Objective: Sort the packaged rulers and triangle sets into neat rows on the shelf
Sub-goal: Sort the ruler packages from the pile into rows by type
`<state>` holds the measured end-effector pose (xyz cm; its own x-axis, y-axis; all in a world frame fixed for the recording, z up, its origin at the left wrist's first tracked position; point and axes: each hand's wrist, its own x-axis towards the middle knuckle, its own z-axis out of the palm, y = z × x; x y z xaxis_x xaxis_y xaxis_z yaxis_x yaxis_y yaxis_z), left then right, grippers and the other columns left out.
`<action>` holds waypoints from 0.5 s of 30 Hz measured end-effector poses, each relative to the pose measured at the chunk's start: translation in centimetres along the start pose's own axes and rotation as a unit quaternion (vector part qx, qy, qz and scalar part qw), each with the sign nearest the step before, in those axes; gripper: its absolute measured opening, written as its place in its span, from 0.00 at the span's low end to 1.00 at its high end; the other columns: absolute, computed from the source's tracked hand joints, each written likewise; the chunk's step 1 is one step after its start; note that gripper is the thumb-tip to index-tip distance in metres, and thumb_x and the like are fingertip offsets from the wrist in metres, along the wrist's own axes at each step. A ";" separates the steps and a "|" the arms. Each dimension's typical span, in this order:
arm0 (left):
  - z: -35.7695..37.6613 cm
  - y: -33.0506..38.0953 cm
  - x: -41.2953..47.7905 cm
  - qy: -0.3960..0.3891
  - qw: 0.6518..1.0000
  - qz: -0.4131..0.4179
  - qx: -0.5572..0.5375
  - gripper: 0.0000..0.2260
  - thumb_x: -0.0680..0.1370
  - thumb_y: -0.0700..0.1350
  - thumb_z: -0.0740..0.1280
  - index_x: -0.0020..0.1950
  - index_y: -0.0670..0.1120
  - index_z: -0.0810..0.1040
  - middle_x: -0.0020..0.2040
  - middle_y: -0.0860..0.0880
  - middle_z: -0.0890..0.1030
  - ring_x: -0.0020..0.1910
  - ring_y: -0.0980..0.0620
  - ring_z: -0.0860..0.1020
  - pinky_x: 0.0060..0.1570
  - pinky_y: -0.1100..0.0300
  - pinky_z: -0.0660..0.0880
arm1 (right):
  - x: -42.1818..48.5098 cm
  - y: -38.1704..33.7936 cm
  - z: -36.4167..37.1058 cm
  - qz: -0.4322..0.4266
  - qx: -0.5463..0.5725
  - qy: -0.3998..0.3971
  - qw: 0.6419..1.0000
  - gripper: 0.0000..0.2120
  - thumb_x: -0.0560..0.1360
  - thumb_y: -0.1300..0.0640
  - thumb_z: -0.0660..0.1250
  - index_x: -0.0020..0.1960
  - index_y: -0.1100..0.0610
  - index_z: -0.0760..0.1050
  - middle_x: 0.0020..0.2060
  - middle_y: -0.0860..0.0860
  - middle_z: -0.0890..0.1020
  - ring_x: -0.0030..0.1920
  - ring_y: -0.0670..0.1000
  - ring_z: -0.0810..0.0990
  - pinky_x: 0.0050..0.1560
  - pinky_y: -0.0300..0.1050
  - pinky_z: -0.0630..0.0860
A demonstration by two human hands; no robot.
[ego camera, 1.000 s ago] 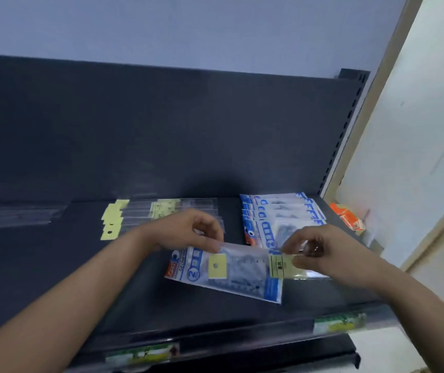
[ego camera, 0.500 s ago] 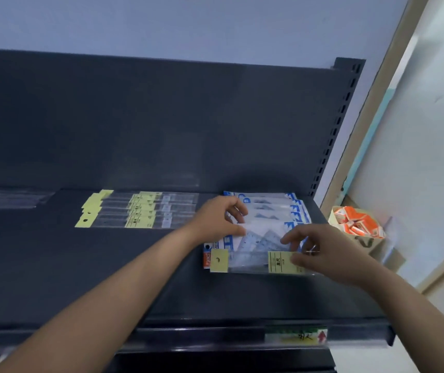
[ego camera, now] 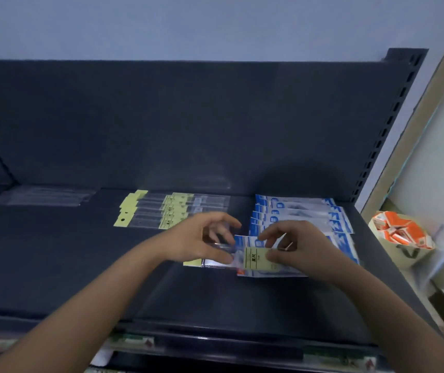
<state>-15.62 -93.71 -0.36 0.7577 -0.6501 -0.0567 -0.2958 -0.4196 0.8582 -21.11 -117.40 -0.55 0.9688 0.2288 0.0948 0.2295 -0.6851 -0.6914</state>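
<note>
Clear-sleeved ruler pack [ego camera: 245, 261] with a yellow label sits over the near end of the blue-and-white triangle-set packs [ego camera: 296, 214], at the right of the dark metal shelf [ego camera: 81, 265]. Both hands hold it: the left hand [ego camera: 199, 243] pinches the sleeve's left part, the right hand [ego camera: 299, 249] pinches the label end. It likely belongs with the yellow-tagged ruler row [ego camera: 167, 211] to the far left. Carry it level and lay it parallel, with its tags lined up with the others.
</note>
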 end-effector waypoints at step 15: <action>-15.1 -11.7 -5.8 0.156 0.986 0.013 0.052 0.21 0.67 0.37 0.78 0.55 0.53 0.78 0.43 0.53 0.81 0.36 0.59 0.77 0.38 0.70 0.72 | 8.8 -7.8 10.1 0.071 -0.113 0.109 0.985 0.04 0.72 0.58 0.72 0.46 0.51 0.80 0.39 0.45 0.81 0.36 0.42 0.76 0.37 0.28 0.68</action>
<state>-7.73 -75.48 -2.37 0.8861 -0.4423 0.1386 -0.3637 -0.4782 0.7994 -15.36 -103.00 -1.55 0.9839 -0.0171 0.1777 0.0818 -0.8417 -0.5338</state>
